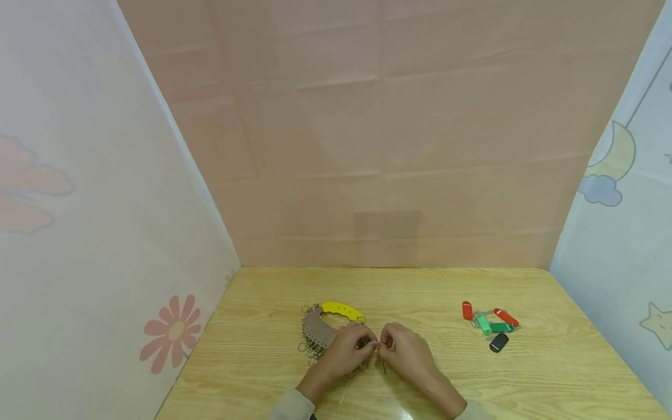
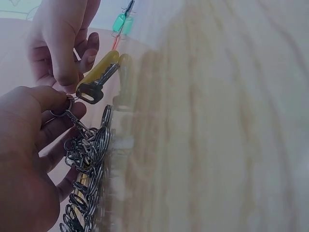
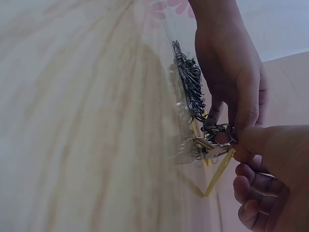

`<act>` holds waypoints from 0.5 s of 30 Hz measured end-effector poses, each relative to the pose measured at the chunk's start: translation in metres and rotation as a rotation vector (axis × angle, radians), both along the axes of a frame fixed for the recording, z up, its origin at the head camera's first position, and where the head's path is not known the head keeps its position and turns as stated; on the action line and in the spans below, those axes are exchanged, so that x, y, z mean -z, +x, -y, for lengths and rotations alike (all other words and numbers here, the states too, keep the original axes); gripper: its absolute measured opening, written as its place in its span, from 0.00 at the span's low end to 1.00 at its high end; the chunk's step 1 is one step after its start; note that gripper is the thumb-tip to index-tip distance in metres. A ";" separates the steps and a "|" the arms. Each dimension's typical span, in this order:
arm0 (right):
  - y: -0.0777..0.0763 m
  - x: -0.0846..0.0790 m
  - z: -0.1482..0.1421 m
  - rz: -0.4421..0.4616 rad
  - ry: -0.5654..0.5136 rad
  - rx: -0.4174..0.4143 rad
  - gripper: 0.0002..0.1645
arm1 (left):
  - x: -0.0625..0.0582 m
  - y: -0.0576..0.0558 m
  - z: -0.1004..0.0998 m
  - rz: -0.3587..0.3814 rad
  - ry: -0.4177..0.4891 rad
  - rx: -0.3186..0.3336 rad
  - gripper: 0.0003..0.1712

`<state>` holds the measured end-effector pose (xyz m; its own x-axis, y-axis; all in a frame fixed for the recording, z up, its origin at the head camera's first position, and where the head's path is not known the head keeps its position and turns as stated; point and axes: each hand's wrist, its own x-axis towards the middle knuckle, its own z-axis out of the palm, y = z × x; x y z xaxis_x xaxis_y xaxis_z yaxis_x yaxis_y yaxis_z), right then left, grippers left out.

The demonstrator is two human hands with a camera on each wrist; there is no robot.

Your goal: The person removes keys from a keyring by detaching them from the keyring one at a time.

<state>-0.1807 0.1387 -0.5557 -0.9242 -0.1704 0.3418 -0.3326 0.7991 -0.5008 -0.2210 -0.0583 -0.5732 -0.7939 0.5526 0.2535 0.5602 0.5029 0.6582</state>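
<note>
In the head view my left hand [image 1: 346,349] and right hand [image 1: 408,351] meet fingertip to fingertip over the table's front middle. My left thumb and finger pinch a split key ring [image 2: 60,107], from which a small metal clip trails. At that ring my right fingertips pinch a key [image 2: 91,91]; its blade slants down to the tabletop. A curved grey metal plate [image 1: 318,328] with a yellow handle [image 1: 341,309] lies by my left hand, partly covered by it. Many rings and clips [image 3: 188,79] hang along the plate's edge.
Plastic key tags lie at the right of the wooden table [image 1: 252,350]: a red tag [image 1: 467,310], another red tag [image 1: 506,318], a light green tag [image 1: 483,324], a dark green tag [image 1: 502,328] and a black tag [image 1: 499,343]. Walls of patterned cloth enclose the sides.
</note>
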 end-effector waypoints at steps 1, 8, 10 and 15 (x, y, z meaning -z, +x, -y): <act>0.000 0.000 0.000 -0.015 0.006 -0.009 0.16 | 0.000 0.000 0.000 -0.002 0.002 0.000 0.09; -0.001 -0.001 0.001 -0.011 -0.002 -0.047 0.15 | 0.000 -0.001 0.001 0.030 0.013 -0.008 0.09; 0.000 -0.002 0.001 0.018 -0.020 -0.040 0.13 | 0.000 -0.002 0.001 0.035 0.015 -0.007 0.09; 0.000 -0.003 0.000 0.068 -0.052 -0.047 0.11 | 0.001 -0.002 0.002 0.031 0.021 -0.001 0.10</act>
